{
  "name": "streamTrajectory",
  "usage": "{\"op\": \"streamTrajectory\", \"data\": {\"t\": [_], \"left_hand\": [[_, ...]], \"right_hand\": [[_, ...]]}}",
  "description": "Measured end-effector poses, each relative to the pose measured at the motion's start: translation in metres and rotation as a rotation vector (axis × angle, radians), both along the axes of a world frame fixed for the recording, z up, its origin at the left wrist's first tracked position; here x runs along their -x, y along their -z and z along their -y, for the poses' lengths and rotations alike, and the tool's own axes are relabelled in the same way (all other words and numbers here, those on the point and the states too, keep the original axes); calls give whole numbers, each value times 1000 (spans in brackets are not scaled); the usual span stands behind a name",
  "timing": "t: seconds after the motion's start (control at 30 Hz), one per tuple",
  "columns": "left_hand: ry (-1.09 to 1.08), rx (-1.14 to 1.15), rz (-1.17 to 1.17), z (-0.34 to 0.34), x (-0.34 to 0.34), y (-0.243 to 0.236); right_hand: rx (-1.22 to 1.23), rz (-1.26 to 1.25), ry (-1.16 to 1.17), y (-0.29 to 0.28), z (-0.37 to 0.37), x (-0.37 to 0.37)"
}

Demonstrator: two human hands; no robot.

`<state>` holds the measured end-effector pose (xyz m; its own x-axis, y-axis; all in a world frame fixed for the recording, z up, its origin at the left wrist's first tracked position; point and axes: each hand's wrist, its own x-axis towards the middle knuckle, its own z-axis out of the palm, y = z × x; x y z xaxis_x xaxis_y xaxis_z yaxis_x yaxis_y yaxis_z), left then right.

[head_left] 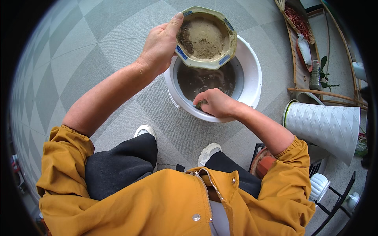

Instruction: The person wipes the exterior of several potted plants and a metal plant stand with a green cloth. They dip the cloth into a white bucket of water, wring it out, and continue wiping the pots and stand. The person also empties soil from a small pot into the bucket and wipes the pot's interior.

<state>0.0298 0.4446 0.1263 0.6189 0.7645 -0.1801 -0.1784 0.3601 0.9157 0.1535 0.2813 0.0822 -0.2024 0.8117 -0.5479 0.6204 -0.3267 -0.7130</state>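
Note:
My left hand (162, 45) grips an octagonal ceramic flowerpot (204, 41) by its left rim, thumb on top. The pot is pale green with blue patterned patches on the rim, and brown soil coats its inside. It hangs tilted over the far part of a white bucket (252, 69), which holds murky brown water (206, 80). Low over the bucket's near rim, my right hand (216, 103) is closed, with a small dark green clump (201, 104) showing at its fingertips. What that clump is, I cannot tell.
On the right lies a tall white textured planter (323, 124). Beyond it stands a wooden rack (297, 59) with a basket of dried red things (297, 21) and a clear bottle (315, 74). A terracotta pot (264, 167) and a white ribbed pot (319, 187) sit near my right arm.

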Motion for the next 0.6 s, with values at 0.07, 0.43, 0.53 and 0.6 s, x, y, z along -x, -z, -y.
{"op": "streamTrajectory", "data": {"t": [0.07,0.43,0.53,0.6], "left_hand": [[-25,8,-14,0,0,-1],[-50,37,-33,8,0,-13],[-51,43,-35,10,0,-14],[-60,40,-27,11,0,-14]], "right_hand": [[-7,-15,-19,0,-1,2],[-190,195,2,-6,-4,8],[-186,184,63,-10,-4,7],[-153,150,129,-14,-4,1]]}}
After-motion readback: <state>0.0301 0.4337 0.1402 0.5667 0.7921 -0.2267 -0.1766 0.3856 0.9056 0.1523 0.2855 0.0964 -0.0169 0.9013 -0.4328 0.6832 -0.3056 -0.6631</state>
